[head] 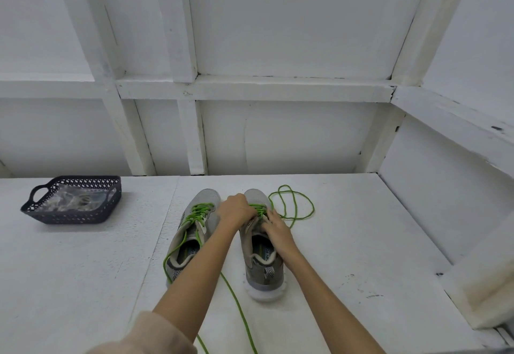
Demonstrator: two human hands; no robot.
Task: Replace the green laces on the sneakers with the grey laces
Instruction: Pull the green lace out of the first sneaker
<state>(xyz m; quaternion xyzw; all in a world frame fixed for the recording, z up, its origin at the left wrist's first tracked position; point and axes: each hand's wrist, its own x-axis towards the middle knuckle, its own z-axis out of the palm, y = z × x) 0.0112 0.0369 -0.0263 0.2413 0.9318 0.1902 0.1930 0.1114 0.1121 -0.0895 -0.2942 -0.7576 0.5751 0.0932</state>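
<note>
Insole [264, 252] print partly legible: "RY FO". Grey sneakers [207, 198] frame centre, white desk [361, 242], white framed wall [278, 136] behind. Left hand [235, 210] fingers curled on green lace [260, 209]; right hand [275, 230] grip unclear. Dark basket [72, 214] left.

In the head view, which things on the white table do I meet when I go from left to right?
dark basket → left sneaker → right sneaker → loose loop of green lace
</note>
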